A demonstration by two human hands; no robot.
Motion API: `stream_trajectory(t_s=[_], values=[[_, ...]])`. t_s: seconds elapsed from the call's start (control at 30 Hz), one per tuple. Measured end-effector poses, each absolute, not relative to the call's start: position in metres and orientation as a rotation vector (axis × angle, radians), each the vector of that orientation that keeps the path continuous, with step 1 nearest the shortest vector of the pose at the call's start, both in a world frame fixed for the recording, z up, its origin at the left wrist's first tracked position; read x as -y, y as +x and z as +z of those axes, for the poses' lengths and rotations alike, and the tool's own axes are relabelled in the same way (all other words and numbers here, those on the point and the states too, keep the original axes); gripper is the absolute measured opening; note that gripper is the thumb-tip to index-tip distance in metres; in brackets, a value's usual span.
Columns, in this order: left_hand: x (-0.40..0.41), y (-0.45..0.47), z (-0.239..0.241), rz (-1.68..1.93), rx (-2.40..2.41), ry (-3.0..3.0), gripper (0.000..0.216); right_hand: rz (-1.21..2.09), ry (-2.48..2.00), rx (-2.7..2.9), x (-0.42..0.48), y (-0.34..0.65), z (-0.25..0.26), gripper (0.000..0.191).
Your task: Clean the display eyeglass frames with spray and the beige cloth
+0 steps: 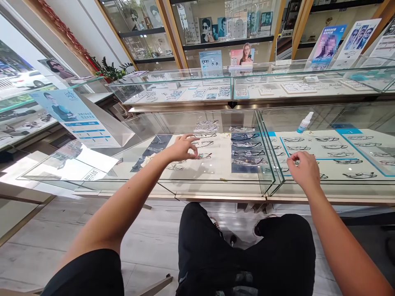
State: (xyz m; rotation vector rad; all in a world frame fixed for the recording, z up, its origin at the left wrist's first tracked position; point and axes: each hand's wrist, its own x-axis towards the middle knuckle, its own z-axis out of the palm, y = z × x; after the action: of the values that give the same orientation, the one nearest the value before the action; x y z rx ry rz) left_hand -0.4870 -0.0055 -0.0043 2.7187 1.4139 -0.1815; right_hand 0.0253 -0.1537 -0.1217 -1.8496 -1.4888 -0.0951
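My left hand [182,148] reaches into a glass display case [197,193] and pinches a pair of glasses [203,156] lying on the white tray [216,172] inside. More glasses lie in rows around it, some on a dark blue panel [248,150]. My right hand [304,166] hovers over the neighbouring case section to the right, fingers curled in a loose pinch; what it holds, if anything, I cannot make out. Rows of glasses [327,146] lie beneath it.
A small spray bottle [305,122] stands on the right case's tray. A second row of glass counters [247,88] runs behind, with posters and shelves beyond. A leaflet stand [78,119] sits at left. My knees in black trousers are below the case.
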Motion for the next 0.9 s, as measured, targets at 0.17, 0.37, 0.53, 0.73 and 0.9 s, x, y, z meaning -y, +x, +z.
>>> stream_trajectory(t_s=[0.17,0.37,0.53,0.73,0.9], values=[[0.006,-0.485,-0.002,-0.037,-1.478,2.737,0.029,-0.111,-1.857,1.476,0.154,0.023,-0.121,0.015],[0.055,-0.425,-0.033,0.665,-1.250,2.949,0.034,-0.066,-1.863,1.481,0.153,0.025,-0.119,0.016],[0.078,-0.395,-0.068,0.811,-1.067,3.046,0.020,-0.067,-1.874,1.480,0.154,0.025,-0.118,0.016],[0.084,-0.466,-0.075,1.010,-1.649,2.848,0.022,0.010,-1.759,1.468,0.144,0.034,-0.109,0.018],[0.077,-0.538,-0.076,0.958,-2.358,2.245,0.066,-0.019,-1.536,1.807,0.098,0.019,-0.070,0.025]])
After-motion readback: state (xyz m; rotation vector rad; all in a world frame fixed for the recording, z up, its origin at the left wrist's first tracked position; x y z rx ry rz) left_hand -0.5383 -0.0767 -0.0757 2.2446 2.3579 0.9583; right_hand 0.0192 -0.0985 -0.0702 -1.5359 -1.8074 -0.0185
